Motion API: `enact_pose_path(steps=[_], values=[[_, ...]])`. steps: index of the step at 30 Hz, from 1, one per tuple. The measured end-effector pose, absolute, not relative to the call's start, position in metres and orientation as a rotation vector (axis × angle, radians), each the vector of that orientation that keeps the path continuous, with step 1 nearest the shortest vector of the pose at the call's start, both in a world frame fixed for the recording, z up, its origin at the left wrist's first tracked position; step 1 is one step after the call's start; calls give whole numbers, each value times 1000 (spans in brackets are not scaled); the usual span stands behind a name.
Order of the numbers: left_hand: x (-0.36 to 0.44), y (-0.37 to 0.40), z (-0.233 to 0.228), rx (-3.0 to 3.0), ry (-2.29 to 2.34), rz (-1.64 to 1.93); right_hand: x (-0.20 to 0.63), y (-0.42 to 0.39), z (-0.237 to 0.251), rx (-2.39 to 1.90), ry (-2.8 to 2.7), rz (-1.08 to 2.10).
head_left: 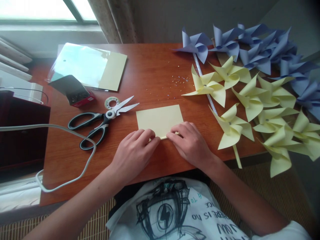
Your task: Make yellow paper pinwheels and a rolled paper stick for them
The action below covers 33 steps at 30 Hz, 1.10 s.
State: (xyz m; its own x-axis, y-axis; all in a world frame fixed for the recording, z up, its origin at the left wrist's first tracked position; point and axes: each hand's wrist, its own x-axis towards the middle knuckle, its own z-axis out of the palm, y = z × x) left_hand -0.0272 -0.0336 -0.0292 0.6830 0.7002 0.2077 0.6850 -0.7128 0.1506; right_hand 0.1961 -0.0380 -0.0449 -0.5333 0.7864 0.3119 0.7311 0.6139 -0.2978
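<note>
Two hands work one yellow paper sheet [160, 120] at frame centre on the wooden table [150, 73]. Left hand [135, 148] and right hand [188, 141] press curled fingertips flat along its near edge. Judged step: creasing a fold. Next move calls for firm, even pressure along that edge. Scissors [102, 121] lie left; finished pinwheels [250, 96] right.

home craft corner | curtained window [50, 10] | wooden desk [150, 73] (paper pinwheels [250, 96])

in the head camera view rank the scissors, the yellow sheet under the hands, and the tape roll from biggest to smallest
1. Scissors, longest overall.
2. Yellow sheet, close to the scissors in area, so that order is unsure.
3. Tape roll, clearly smallest.
</note>
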Motion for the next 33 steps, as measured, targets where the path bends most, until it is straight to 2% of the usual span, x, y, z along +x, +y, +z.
enact_pose_path(steps=[33], values=[[-28,-34,-31,2865,1250,361,203,-28,-46,-1158,-2478,114]])
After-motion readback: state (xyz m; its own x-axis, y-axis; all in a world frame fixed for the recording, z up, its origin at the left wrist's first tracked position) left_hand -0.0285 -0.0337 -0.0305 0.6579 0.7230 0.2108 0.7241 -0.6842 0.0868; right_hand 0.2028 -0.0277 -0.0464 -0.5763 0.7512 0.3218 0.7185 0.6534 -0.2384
